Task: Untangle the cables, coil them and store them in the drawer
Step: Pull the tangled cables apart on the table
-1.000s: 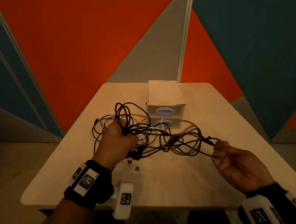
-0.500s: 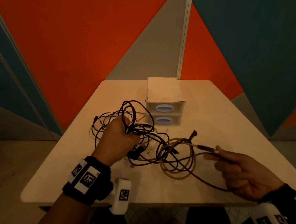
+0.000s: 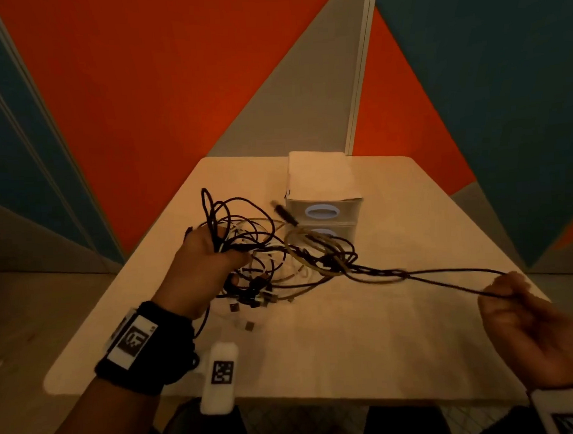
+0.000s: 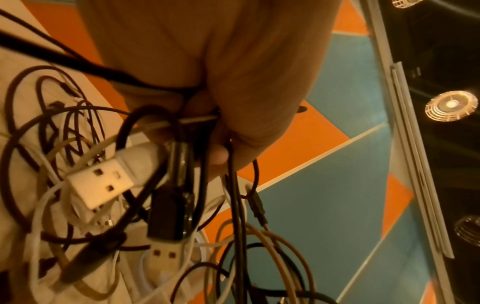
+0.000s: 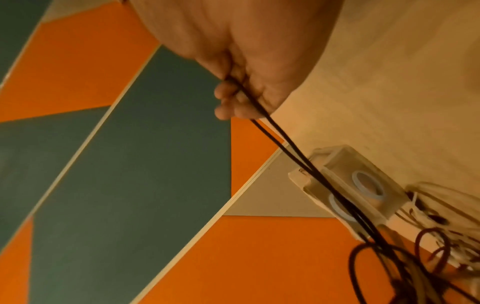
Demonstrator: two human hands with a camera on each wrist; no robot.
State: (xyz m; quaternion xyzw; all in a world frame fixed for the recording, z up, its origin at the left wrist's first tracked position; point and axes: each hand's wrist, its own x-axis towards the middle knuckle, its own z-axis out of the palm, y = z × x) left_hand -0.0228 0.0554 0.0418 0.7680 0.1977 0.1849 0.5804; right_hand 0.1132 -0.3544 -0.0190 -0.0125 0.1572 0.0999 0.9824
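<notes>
A tangle of black, white and tan cables (image 3: pixel 267 261) hangs just above the table's middle. My left hand (image 3: pixel 211 257) grips a bunch of black strands at the tangle's left side; the left wrist view shows the tangle (image 4: pixel 109 205) with white USB plugs dangling below my fist (image 4: pixel 221 123). My right hand (image 3: pixel 508 291), at the front right, pinches a doubled black cable (image 3: pixel 447 274) pulled taut out of the tangle; in the right wrist view this black cable (image 5: pixel 285 144) runs from my fingers (image 5: pixel 228 98) toward the drawer unit (image 5: pixel 363 185). The small white two-drawer unit (image 3: pixel 324 195) stands behind, both drawers closed.
The pale table (image 3: pixel 318 348) ends at its front edge close to my wrists. Loose plugs (image 3: pixel 247 325) lie on it below the tangle. Orange, blue and grey wall panels (image 3: pixel 171 73) stand behind the table.
My right hand has pulled its black cable far out to the right, drawing it taut. The tan loops have lifted and shifted toward the drawers. My left hand keeps its grip.
</notes>
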